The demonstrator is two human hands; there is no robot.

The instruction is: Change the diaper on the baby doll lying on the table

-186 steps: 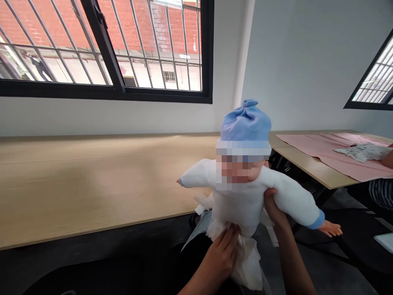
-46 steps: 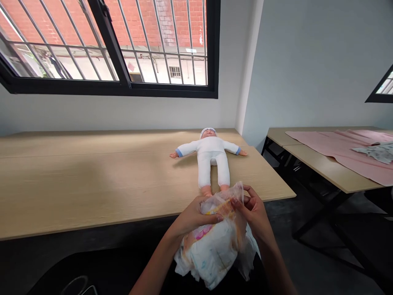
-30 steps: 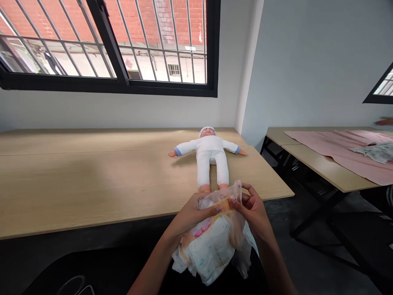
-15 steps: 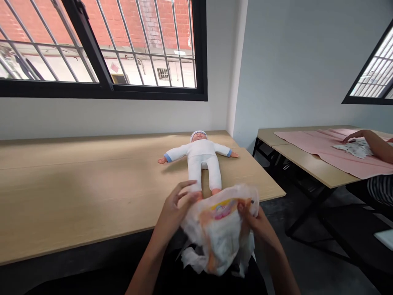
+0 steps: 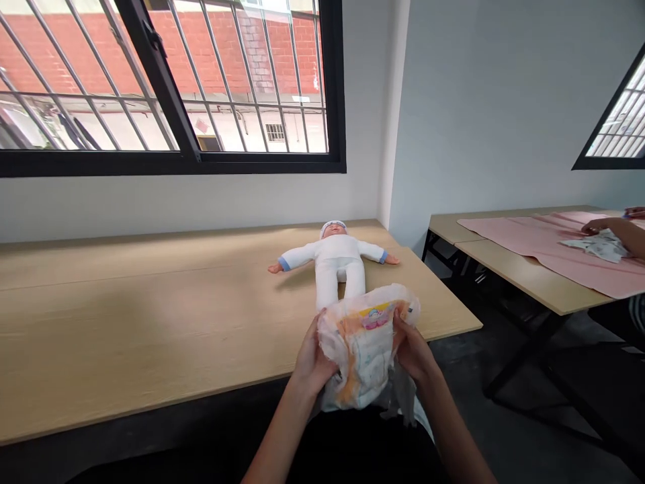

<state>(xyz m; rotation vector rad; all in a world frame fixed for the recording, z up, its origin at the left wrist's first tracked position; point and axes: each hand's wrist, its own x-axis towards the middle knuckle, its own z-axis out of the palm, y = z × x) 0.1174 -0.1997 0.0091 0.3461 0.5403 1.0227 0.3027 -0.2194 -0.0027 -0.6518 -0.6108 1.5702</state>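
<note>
Diaper pack, white with orange print inside crinkled clear plastic, is held up just in front of the near table edge. A pink and yellow label sits near its top, but the writing is too small to be read. The pack is clasped from both sides: the left hand is pressed to one flank, the right hand to the other, forearms angled up from below. Just beyond, a doll in white is laid on its back on the wooden table. Well off right, a pink cloth is touched by another person's hand.
</note>
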